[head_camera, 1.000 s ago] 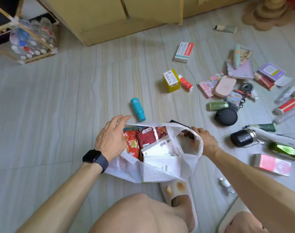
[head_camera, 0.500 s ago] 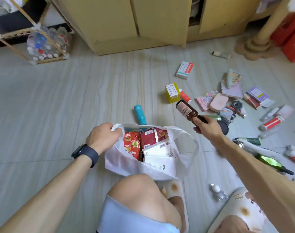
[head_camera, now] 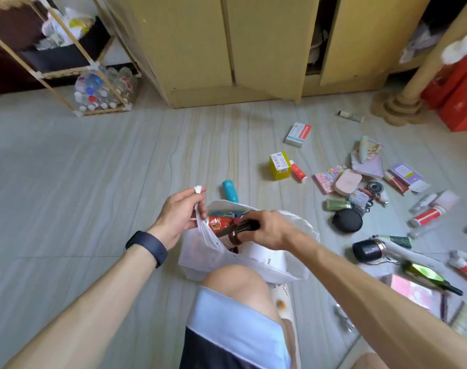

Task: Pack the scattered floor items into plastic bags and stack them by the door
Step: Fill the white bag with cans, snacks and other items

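Directly under the right hand (head_camera: pixel 269 230), gripping a bottle (head_camera: pixel 235 234) slanted leftward, sat the bag (head_camera: pixel 200 258); left hand (head_camera: pixel 179 214) pinched its handle (head_camera: pixel 197 189).

Room in a home. Yellow wooden cupboard (head_camera: pixel 253 49) across top centre, open rack (head_camera: pixel 67 62) holding empty plastic bottles (head_camera: pixel 102 89) upper left, pale tiled floor (head_camera: pixel 67 169) below. Scattered toiletries (head_camera: pixel 426 217) at right; red boxes (head_camera: pixel 461 102) in upper right corner.
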A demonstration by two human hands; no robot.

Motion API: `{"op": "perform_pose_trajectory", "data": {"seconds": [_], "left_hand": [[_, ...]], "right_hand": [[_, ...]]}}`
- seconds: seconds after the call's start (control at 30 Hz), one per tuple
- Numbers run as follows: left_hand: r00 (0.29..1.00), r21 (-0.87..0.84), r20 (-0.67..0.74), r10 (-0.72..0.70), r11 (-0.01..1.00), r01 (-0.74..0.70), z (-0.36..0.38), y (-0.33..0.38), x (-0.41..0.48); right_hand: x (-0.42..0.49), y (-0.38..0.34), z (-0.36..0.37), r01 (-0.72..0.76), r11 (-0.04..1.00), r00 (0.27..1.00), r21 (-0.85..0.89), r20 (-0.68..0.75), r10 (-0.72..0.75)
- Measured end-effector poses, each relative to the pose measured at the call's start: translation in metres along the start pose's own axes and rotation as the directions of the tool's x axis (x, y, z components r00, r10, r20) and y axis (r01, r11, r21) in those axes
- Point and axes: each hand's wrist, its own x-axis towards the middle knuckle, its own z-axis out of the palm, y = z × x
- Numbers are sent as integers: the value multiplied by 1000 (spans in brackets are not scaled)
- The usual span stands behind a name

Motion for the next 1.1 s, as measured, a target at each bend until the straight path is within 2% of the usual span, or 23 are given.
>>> {"op": "perform_pose_trajectory", "data": {"seconds": [0.07,0.13,0.27,0.33,0.47,0.5,0.57,0.63,0.67,0.73,0.8,0.87,0.9,1.0,1.07,1.1], "left_hand": [[1000,-29,-17,11,1000,-12,-5,2,4],[999,-42,-38,26,999,-27,-12,1,8],[997,-23,-46,59,998,-60,-16,-3,12],[997,-25,-41,65,998,-66,-14,-5,14],[997,-42,-40,72,996,-74,-8,-5,20],[996,-53,-48,76,996,-78,-6,-5,20],[996,-44,-43,82,995,-84,-4,-6,20],[995,-3,-39,95,995,-95,-6,-10,19],[994,11,-43,100,995,-99,-7,-11,18],[993,20,-60,103,995,-102,-8,-11,18],[992,28,-72,103,994,-101,-4,-10,17],[992,41,-67,106,994,-103,3,-9,14],[992,44,-65,106,994,-103,5,-8,13],[995,70,-48,90,994,-87,4,-9,11],[998,115,-23,64,991,-61,4,-7,7],[998,126,-20,51,991,-48,4,-4,5]], "right_hand": [[10,-7,10,12,1000,1000,18,21,-12],[23,-8,19,5,999,1000,41,-25,-4],[36,7,30,-12,984,1000,-177,-17,9],[34,20,26,-10,978,1000,-207,14,13],[25,27,26,94,965,995,-244,63,-81],[22,28,26,87,976,996,-202,7,-87],[13,36,15,45,999,971,-15,-233,-47],[3,58,0,-34,994,850,100,-520,81],[-3,74,-7,-138,984,794,111,-582,177],[-15,103,-14,-416,898,756,142,-494,429],[-24,125,-12,-558,789,736,258,-285,614],[-31,131,-7,-529,699,745,481,-133,654],[-32,129,-6,-487,675,763,555,-107,638],[-29,108,-8,-343,661,775,667,-197,601],[-25,75,-26,-224,587,772,778,-226,594],[-23,55,-38,-174,536,797,826,-202,569]]}}
